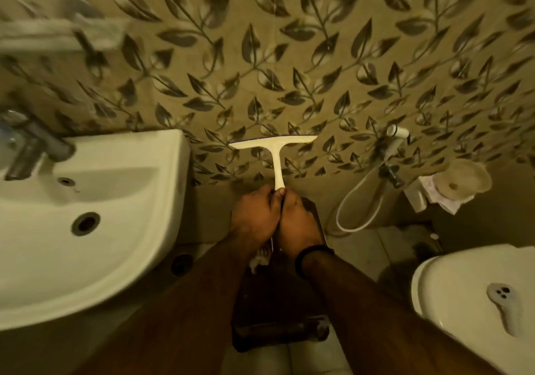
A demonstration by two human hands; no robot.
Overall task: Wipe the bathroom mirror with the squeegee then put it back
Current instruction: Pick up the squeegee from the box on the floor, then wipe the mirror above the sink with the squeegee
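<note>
A white T-shaped squeegee [276,154] stands upright in front of the leaf-patterned wall, its blade on top and level. Both hands clasp the lower end of its handle: my left hand [254,215] on the left side, my right hand [298,221] pressed against it on the right, with a dark band on that wrist. A bit of white cloth or paper [260,259] shows under my left hand. The mirror is not in view.
A white washbasin [86,259] with a chrome tap [31,146] fills the left. A toilet lid [474,296] is at lower right. A hand-shower with hose [396,134] and a soap dish [463,179] hang on the right wall. A dark stool-like object [278,311] stands below my hands.
</note>
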